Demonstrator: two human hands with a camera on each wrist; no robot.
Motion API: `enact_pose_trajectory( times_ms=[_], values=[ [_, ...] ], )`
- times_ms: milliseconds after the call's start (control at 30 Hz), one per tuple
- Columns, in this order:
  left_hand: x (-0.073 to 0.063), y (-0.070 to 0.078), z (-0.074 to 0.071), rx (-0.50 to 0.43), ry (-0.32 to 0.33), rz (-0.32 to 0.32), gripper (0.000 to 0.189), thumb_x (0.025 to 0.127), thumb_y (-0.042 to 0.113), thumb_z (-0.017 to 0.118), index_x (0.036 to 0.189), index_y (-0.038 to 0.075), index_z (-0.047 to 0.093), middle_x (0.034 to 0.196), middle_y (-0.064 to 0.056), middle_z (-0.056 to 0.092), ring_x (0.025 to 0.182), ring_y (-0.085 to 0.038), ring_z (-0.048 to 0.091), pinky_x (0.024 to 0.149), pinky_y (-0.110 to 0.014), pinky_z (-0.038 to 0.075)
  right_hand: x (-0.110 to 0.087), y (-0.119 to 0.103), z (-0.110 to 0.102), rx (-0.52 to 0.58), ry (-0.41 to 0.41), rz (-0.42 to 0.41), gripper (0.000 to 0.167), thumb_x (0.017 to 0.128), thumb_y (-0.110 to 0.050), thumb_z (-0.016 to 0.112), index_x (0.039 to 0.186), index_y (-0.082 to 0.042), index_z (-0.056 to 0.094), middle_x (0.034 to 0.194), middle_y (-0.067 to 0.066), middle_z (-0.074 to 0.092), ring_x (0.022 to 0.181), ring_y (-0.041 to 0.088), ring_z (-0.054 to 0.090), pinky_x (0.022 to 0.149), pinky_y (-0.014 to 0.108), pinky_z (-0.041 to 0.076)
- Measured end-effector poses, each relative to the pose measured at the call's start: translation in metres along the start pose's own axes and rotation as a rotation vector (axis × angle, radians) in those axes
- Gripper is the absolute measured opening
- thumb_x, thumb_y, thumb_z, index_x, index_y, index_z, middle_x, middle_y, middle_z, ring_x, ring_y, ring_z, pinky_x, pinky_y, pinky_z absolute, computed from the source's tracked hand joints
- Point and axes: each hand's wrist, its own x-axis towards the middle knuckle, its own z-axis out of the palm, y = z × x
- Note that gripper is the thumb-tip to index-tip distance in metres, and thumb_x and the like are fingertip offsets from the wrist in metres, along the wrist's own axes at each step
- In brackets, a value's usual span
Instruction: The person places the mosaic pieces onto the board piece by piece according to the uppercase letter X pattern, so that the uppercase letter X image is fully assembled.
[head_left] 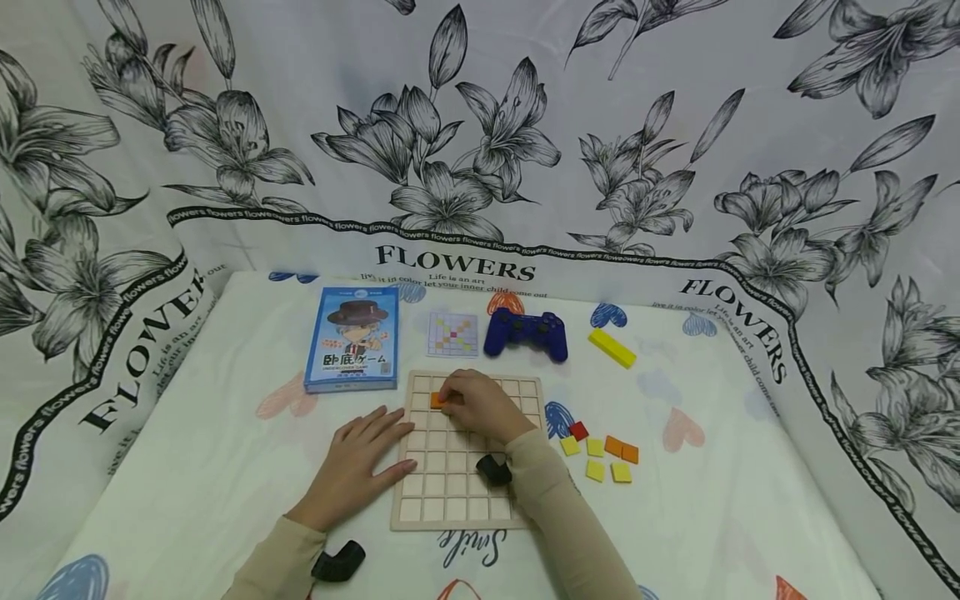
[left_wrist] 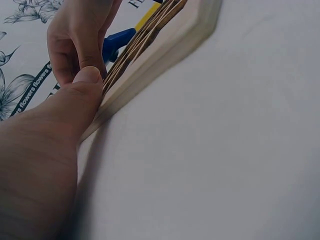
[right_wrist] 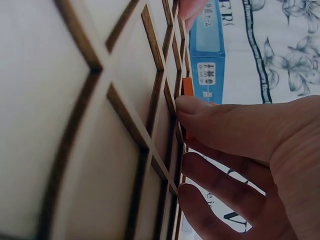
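Observation:
A wooden grid board [head_left: 433, 508] with square cells lies flat on the cloth. My right hand [head_left: 480, 405] reaches over its upper part and pinches an orange tile [head_left: 436, 401] at a cell near the top left. In the right wrist view the thumb presses on the orange tile [right_wrist: 187, 86], and part of the tile is hidden behind it. My left hand [head_left: 362, 457] lies with fingers spread at the board's left edge, its fingertips and thumb touching the frame. In the left wrist view its thumb [left_wrist: 87, 77] meets the board's rim [left_wrist: 165, 65].
Right of the board lie several yellow tiles [head_left: 595, 447], a red tile [head_left: 578, 431] and orange tiles [head_left: 621, 449]. Behind it are a blue box [head_left: 352, 337], a pattern card [head_left: 452, 334], a blue game controller [head_left: 527, 333] and a yellow bar [head_left: 612, 347].

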Motion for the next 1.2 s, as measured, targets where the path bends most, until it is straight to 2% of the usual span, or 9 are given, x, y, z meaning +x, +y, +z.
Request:
enact_pose_trajectory(
  times_ms=[567, 800, 967, 1200],
  values=[
    [0.003, 0.002, -0.001, 0.006, 0.004, 0.011, 0.057, 0.090, 0.059, 0.054, 0.137, 0.027, 0.052, 0.147, 0.002, 0.044, 0.140, -0.026, 0.032, 0.110, -0.055, 0.023, -0.003, -0.007, -0.005, -0.083, 0.008, -0.011, 0.006, 0.091, -0.019, 0.067, 0.094, -0.015, 0.071, 0.098, -0.006, 0.066, 0.091, 0.010, 0.059, 0.082, 0.025, 0.051],
    [0.005, 0.001, -0.002, 0.007, 0.004, -0.001, 0.056, 0.090, 0.059, 0.055, 0.137, 0.027, 0.053, 0.147, 0.002, 0.045, 0.140, -0.026, 0.032, 0.110, -0.055, 0.023, -0.006, -0.005, -0.013, -0.084, -0.012, -0.020, 0.013, 0.094, -0.022, 0.061, 0.103, -0.015, 0.069, 0.110, -0.004, 0.065, 0.103, 0.012, 0.060, 0.091, 0.028, 0.050],
    [0.005, 0.002, 0.001, -0.002, -0.013, -0.037, 0.057, 0.089, 0.060, 0.054, 0.136, 0.028, 0.054, 0.147, 0.002, 0.045, 0.141, -0.027, 0.031, 0.110, -0.056, 0.021, -0.028, 0.005, -0.035, -0.077, 0.000, 0.066, 0.020, 0.095, -0.025, 0.060, 0.111, -0.013, 0.065, 0.119, 0.001, 0.061, 0.111, 0.017, 0.058, 0.094, 0.034, 0.050],
    [0.000, 0.003, 0.001, 0.016, -0.019, -0.061, 0.056, 0.088, 0.059, 0.056, 0.135, 0.027, 0.055, 0.146, 0.002, 0.046, 0.140, -0.027, 0.032, 0.110, -0.055, 0.021, -0.078, 0.029, -0.068, -0.101, 0.002, 0.242, 0.030, 0.095, -0.029, 0.061, 0.118, -0.010, 0.063, 0.120, 0.002, 0.060, 0.114, 0.020, 0.056, 0.097, 0.039, 0.048]
  ],
)
